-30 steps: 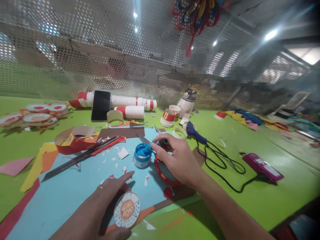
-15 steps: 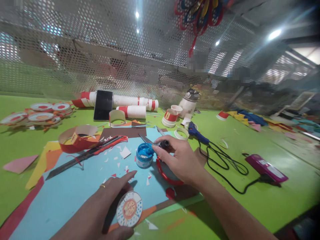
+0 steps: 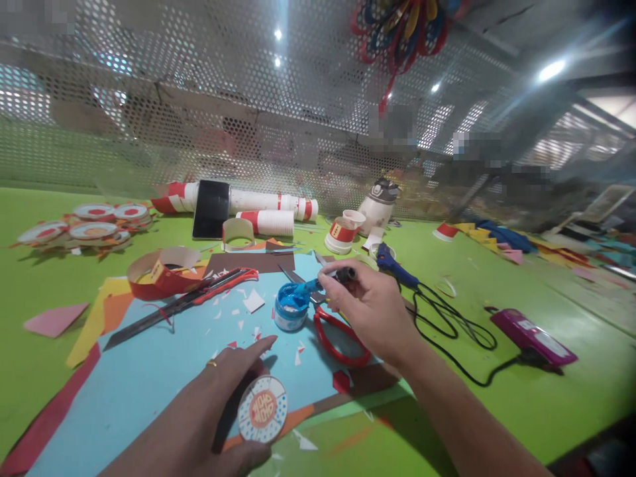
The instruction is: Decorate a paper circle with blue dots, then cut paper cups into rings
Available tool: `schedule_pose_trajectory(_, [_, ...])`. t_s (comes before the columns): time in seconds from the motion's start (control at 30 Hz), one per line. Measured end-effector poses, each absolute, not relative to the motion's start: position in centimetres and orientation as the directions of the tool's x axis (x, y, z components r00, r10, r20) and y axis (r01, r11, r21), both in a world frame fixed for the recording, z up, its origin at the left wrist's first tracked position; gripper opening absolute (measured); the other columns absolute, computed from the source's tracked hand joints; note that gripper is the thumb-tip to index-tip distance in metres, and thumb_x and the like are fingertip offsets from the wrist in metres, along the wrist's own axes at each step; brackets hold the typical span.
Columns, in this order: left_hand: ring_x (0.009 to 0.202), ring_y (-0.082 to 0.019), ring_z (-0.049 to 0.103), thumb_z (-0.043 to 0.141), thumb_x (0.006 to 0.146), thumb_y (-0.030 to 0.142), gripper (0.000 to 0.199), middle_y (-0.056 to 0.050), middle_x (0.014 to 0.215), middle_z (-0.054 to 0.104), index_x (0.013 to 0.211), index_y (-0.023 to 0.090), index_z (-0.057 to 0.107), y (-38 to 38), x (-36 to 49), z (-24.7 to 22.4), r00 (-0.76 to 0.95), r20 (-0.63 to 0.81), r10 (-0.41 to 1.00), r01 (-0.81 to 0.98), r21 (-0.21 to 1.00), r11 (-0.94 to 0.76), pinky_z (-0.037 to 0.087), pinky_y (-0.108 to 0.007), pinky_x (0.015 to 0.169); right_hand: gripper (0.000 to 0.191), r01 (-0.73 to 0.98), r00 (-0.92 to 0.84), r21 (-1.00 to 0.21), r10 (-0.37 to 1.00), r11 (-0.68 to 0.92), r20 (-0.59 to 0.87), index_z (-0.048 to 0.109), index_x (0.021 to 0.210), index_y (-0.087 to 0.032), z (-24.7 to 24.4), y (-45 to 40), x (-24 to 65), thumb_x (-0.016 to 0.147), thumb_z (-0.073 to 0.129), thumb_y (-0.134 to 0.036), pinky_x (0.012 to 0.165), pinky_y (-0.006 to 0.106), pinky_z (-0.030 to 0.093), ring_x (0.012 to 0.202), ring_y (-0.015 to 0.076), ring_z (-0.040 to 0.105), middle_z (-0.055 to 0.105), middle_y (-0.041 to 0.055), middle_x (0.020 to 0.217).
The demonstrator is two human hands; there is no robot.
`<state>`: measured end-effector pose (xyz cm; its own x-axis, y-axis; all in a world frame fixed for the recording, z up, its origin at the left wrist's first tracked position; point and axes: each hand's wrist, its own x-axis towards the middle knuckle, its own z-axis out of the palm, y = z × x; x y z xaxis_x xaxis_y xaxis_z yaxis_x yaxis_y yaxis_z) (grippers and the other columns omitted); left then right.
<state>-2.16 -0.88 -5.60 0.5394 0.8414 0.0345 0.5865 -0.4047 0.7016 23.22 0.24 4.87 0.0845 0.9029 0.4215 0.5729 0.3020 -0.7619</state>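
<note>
Green tabletop, glossy, spans lower pt of view; dark area past its R near edge. Gray perf. panel w/ round holes behind far edge, green-tinted low on L. Small round lts. up top, brighter lt. upper R, streaky glare. Pale bright area far R. Bkgd. R side dim, blurry.

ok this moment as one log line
right hand: holds blue-coated tool, tip at paint jar | left hand: holds patterned disc | scissors: beside jar

scissors: glossy plast. hndls, metal blades | blue sheet: matt paper | tabletop: smooth, glossy | paint: wet-look gloss
</note>
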Motion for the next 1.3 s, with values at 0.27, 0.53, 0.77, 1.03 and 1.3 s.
schedule_pose_trajectory(0.27, [0.123, -0.032, 0.054, 0.068, 0.074, 0.026, 0.082, -0.007, 0.132, 0.059, 0.149, 0.035, 0.034, -1.1, -1.0, -2.2, 0.56, -0.077, 0.825, 0.599, 0.725, -0.34, 0.045, -0.048, 0.105, 0.011, 0.645, -0.026, -0.702, 0.926, 0.303, 0.377, 0.065, 0.088, -0.017, 6.7, -0.4, 24.4, 0.088, 0.058, -0.026, 0.056, 0.025, 0.043, 0.06, 0.0116, 0.055, 0.06, -0.0023, 0.066])
schedule_pose_trajectory(0.53, [0.123, -0.03, 0.052, 0.065, 0.075, 0.023, 0.08, -0.006, 0.133, 0.057, 0.148, 0.033, 0.034, -1.3, -0.5, -0.8, 0.567, -0.102, 0.817, 0.573, 0.762, -0.302, 0.04, -0.048, 0.108, 0.011, 0.714, -0.167, -0.605, 0.925, 0.353, 0.342, 0.064, 0.09, -0.016, 8.4, -1.4, 25.7, 0.087, 0.055, -0.022, 0.057, 0.025, 0.042, 0.062, 0.0112, 0.055, 0.06, -0.0009, 0.072])
schedule_pose_trajectory(0.77, [0.122, -0.029, 0.05, 0.066, 0.075, 0.023, 0.081, -0.005, 0.128, 0.057, 0.148, 0.035, 0.033, -1.3, -0.4, -0.5, 0.58, -0.12, 0.806, 0.569, 0.768, -0.295, 0.037, -0.048, 0.108, 0.018, 0.707, -0.143, -0.611, 0.919, 0.355, 0.368, 0.061, 0.102, -0.017, 8.1, -1.2, 26.4, 0.089, 0.055, -0.028, 0.066, 0.03, 0.048, 0.072, 0.0155, 0.06, 0.063, 0.0024, 0.081])
schedule_pose_trajectory(1.03, [0.119, -0.028, 0.05, 0.064, 0.074, 0.024, 0.082, -0.007, 0.128, 0.053, 0.149, 0.03, 0.032, -1.2, -0.3, -0.3, 0.59, -0.131, 0.797, 0.565, 0.772, -0.292, 0.037, -0.046, 0.106, 0.01, 0.764, -0.329, -0.442, 0.873, 0.47, 0.36, 0.062, 0.097, -0.019, 8.7, -1.6, 26.1, 0.091, 0.054, -0.021, 0.072, 0.023, 0.046, 0.08, 0.0124, 0.059, 0.066, 0.002, 0.092])
schedule_pose_trajectory(1.3, [0.119, -0.029, 0.052, 0.065, 0.072, 0.026, 0.08, -0.007, 0.129, 0.056, 0.147, 0.028, 0.037, -1.3, -0.1, 0.8, 0.571, -0.162, 0.805, 0.586, 0.767, -0.261, 0.04, -0.044, 0.105, 0.012, 0.77, -0.395, -0.386, 0.854, 0.509, 0.338, 0.061, 0.102, -0.022, 9.5, -2.6, 27.3, 0.091, 0.056, -0.019, 0.078, 0.019, 0.045, 0.086, 0.0101, 0.06, 0.066, -0.0011, 0.097])
